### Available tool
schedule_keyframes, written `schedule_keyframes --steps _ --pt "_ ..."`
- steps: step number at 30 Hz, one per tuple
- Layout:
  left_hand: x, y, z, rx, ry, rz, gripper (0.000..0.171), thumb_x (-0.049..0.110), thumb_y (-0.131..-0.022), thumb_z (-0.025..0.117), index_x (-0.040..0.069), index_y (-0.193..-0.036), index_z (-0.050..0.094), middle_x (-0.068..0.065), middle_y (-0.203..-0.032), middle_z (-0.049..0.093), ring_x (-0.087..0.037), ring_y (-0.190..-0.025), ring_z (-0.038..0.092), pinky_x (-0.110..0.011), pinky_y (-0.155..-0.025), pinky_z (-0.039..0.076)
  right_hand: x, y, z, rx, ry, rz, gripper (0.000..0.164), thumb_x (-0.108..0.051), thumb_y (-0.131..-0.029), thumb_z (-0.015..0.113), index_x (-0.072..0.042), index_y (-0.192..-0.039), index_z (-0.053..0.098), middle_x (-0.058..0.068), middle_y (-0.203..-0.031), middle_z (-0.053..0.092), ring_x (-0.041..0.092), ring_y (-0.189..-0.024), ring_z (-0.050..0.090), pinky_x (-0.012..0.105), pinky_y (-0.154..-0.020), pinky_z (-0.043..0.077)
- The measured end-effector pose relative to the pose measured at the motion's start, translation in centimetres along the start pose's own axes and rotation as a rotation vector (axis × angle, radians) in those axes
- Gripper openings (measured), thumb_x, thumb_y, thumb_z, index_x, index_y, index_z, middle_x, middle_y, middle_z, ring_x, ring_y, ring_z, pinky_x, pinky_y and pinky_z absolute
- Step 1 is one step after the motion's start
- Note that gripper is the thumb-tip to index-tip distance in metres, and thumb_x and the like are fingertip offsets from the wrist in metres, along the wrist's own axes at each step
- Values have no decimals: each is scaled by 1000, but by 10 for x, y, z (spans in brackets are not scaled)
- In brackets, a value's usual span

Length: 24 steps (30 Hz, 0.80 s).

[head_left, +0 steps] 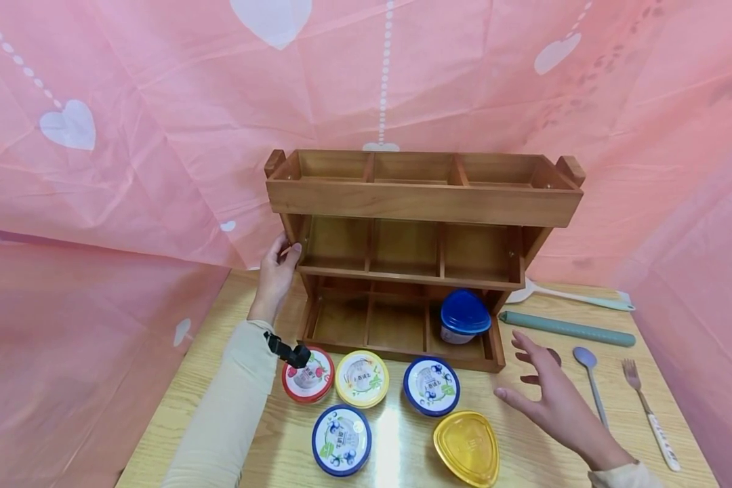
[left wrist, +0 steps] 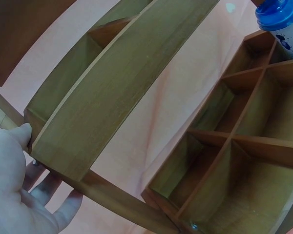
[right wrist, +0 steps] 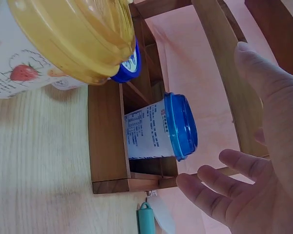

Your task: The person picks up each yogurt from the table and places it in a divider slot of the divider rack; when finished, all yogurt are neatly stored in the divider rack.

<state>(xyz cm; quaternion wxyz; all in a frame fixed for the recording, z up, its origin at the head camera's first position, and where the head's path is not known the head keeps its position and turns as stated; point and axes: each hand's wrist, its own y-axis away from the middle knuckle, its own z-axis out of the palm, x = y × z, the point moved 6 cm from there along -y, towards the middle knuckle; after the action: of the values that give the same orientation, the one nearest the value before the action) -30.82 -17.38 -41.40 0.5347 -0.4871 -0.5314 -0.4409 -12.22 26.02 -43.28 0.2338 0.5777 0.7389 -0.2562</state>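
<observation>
A three-tier wooden shelf rack with divided compartments stands against the pink cloth. My left hand grips its left side frame by the middle tier; the left wrist view shows the thumb on the tier's end and fingers around the rail. A yogurt tub with a blue rounded-triangle lid sits upright in the bottom tier's right compartment. My right hand hovers right of the rack's lower corner, fingers spread and holding nothing. In the right wrist view it is apart from that blue-lidded tub.
In front of the rack are tubs with red, yellow and blue round lids, another blue-lidded one, and a yellow triangular-lidded tub. At right lie a spatula, a green rod, a spoon and a fork.
</observation>
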Motion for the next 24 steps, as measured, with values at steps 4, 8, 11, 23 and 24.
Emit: schedule_keyframes --steps 4,8,11,23,24 --pt "0 1 0 -8 14 -16 51 22 -103 52 13 -151 39 -15 -151 44 -26 -139 42 -38 -117 35 -3 9 5 -2 -8 -18 91 -28 -84 80 -5 -154 26 24 -147 41 43 -122 51 29 -80 57" --pt "0 1 0 -13 31 -26 52 22 -103 52 15 -153 37 -14 -153 41 -26 -141 40 -38 -118 33 -5 18 14 -27 -24 -9 89 -31 -83 80 -5 -152 29 22 -147 41 42 -122 51 29 -80 57" --pt "0 1 0 -15 31 -29 53 22 -103 51 16 -153 36 -13 -154 40 -26 -141 39 -37 -118 33 -7 25 21 -31 -29 -22 89 -31 -83 80 -9 -153 29 19 -147 42 36 -121 52 28 -79 57" --pt "-1 1 -1 -9 -7 -20 51 24 -104 51 15 -152 38 -12 -153 42 -25 -140 41 -38 -117 34 -5 41 50 -199 -157 -7 89 -36 -84 78 -24 -155 25 15 -146 45 11 -124 49 30 -85 56" --pt "-2 1 -1 -7 -14 -22 51 24 -103 51 16 -152 38 -12 -153 42 -25 -140 42 -38 -117 34 -6 42 51 -201 -160 -22 90 -35 -83 79 -25 -155 25 15 -145 45 10 -124 49 30 -84 56"
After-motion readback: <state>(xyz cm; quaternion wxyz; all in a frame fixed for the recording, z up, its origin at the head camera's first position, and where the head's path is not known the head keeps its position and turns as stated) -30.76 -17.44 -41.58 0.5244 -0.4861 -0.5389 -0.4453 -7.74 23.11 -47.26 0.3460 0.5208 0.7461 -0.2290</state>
